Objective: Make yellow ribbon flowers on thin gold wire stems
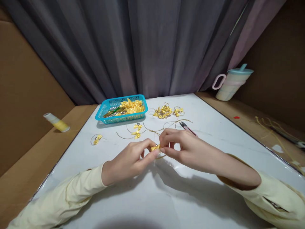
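Note:
A small yellow ribbon bow (155, 148) is pinched between the thumb and fingers of my left hand (133, 159). My right hand (182, 144) meets it from the other side, its thumb and index fingertip closed at the bow's right edge. A thin gold cord (162, 156) curves out just below the fingertips. Whether my right fingers also grip the cord is hidden. Just beyond my left hand lie two yellow bows (137, 135) with cords and a silvery piece. Loose gold cords (152, 130) spread past my fingers, near small pink-handled snips (187, 128).
At the back left stands a blue plastic basket (121, 119) of yellow bows and silvery pieces. Right of it lies a pile of corded bows (163, 112). One looped bow (96, 139) rests at left. A thread spool (56, 122) and a lidded cup (232, 84) stand outside the white tabletop.

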`<action>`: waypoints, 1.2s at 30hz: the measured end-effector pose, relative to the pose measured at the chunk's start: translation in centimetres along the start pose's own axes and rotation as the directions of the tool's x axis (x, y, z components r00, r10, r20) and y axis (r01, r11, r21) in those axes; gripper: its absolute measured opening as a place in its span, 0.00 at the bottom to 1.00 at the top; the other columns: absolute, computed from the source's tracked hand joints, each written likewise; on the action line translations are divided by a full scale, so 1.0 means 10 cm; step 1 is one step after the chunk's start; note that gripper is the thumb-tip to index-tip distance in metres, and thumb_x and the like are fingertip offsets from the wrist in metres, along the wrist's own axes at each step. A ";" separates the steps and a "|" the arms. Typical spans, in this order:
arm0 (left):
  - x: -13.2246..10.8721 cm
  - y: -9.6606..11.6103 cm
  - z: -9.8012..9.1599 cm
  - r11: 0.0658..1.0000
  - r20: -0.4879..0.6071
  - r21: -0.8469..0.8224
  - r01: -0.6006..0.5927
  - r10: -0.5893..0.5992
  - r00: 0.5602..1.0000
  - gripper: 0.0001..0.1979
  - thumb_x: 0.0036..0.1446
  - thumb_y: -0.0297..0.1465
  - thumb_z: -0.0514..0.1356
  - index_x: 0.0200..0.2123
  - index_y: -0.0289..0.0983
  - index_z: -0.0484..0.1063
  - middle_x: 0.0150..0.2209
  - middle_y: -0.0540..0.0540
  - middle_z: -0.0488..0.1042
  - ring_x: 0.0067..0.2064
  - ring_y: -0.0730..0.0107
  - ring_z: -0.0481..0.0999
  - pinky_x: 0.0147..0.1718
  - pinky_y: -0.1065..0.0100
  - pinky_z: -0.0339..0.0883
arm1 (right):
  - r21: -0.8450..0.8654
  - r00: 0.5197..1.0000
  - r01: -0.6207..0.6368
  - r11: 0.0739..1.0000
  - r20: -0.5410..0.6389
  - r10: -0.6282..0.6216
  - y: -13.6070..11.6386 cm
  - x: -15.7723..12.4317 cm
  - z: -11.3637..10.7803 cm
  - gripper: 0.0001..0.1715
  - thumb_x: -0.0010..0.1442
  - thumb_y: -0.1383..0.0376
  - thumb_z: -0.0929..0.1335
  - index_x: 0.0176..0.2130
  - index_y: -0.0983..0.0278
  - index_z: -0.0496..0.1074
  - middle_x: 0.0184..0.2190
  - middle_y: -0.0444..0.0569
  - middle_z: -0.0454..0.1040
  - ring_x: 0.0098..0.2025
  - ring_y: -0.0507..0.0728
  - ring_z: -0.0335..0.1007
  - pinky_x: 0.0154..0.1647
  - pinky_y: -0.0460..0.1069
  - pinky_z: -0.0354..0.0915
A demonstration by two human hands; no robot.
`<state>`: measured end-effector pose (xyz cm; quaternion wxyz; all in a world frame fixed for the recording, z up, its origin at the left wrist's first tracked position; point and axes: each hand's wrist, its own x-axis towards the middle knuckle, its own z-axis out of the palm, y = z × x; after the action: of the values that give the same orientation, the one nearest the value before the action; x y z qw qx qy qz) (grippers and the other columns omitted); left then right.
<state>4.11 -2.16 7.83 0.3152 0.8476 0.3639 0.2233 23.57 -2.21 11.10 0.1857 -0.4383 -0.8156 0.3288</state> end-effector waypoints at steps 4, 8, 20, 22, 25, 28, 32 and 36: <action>0.00 0.03 -0.01 1.000 0.011 -0.029 -0.008 0.008 1.000 0.12 0.64 0.34 0.46 0.33 0.36 0.64 0.28 0.51 0.68 0.29 0.75 0.66 0.30 0.72 0.60 | -0.028 1.000 -0.008 1.000 -0.004 0.008 -0.01 0.00 0.00 0.09 0.56 0.73 0.64 0.25 0.66 0.69 0.33 0.45 0.70 0.33 0.51 0.64 0.37 0.47 0.57; -0.01 0.01 0.01 1.000 -0.008 -0.004 -0.030 0.030 1.000 0.10 0.64 0.34 0.48 0.34 0.36 0.65 0.29 0.51 0.68 0.29 0.74 0.66 0.30 0.72 0.60 | 0.007 1.000 -0.010 1.000 0.016 0.010 -0.01 0.00 0.00 0.09 0.56 0.72 0.63 0.26 0.66 0.69 0.34 0.46 0.70 0.34 0.52 0.65 0.38 0.48 0.58; -0.03 -0.03 0.04 0.999 -0.064 0.011 -0.040 0.040 0.997 0.08 0.63 0.32 0.49 0.35 0.35 0.66 0.30 0.50 0.71 0.30 0.76 0.70 0.28 0.75 0.63 | 0.043 1.000 -0.030 0.999 0.003 0.030 -0.03 0.01 0.00 0.09 0.56 0.73 0.64 0.27 0.67 0.71 0.33 0.46 0.70 0.34 0.52 0.65 0.38 0.48 0.59; -0.03 -0.03 0.03 1.000 -0.061 0.006 -0.025 0.026 0.998 0.09 0.63 0.32 0.49 0.35 0.35 0.66 0.31 0.50 0.72 0.30 0.75 0.70 0.28 0.74 0.63 | 0.036 0.999 -0.035 0.999 0.006 0.035 -0.04 0.01 0.01 0.09 0.56 0.73 0.64 0.27 0.67 0.71 0.33 0.46 0.70 0.34 0.52 0.65 0.38 0.48 0.59; -0.04 -0.04 0.04 1.000 -0.071 0.001 -0.021 0.021 0.997 0.09 0.63 0.32 0.49 0.36 0.35 0.66 0.30 0.50 0.72 0.30 0.74 0.71 0.29 0.73 0.63 | 0.027 0.999 -0.042 0.999 0.005 0.041 -0.04 0.02 0.01 0.08 0.56 0.73 0.64 0.27 0.67 0.71 0.33 0.46 0.70 0.34 0.52 0.65 0.38 0.48 0.59; -0.04 -0.05 0.06 1.000 -0.088 0.009 -0.027 0.027 0.996 0.08 0.63 0.32 0.49 0.36 0.35 0.66 0.30 0.50 0.73 0.31 0.74 0.71 0.30 0.72 0.62 | 0.029 0.999 -0.042 0.999 0.001 0.042 -0.04 0.03 0.01 0.08 0.56 0.73 0.64 0.27 0.67 0.71 0.33 0.46 0.70 0.34 0.52 0.66 0.37 0.48 0.59; -0.02 -0.04 0.05 1.000 -0.084 -0.006 -0.025 0.025 0.996 0.09 0.64 0.31 0.49 0.36 0.35 0.66 0.31 0.50 0.73 0.32 0.75 0.72 0.31 0.73 0.62 | 0.033 1.000 -0.022 0.999 0.009 0.022 -0.03 0.03 -0.02 0.09 0.56 0.72 0.64 0.27 0.67 0.71 0.32 0.46 0.70 0.34 0.52 0.66 0.37 0.48 0.60; -0.01 -0.01 0.03 0.999 -0.092 -0.025 -0.019 0.017 0.996 0.08 0.63 0.30 0.49 0.36 0.35 0.67 0.31 0.52 0.73 0.31 0.78 0.71 0.31 0.75 0.62 | 0.034 0.999 -0.031 0.999 0.041 0.030 0.00 0.02 -0.11 0.08 0.58 0.67 0.63 0.32 0.65 0.72 0.33 0.46 0.72 0.35 0.53 0.67 0.36 0.48 0.61</action>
<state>4.19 -2.33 7.53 0.3071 0.8356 0.3673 0.2695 24.13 -1.57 11.91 0.1717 -0.4406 -0.8066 0.3547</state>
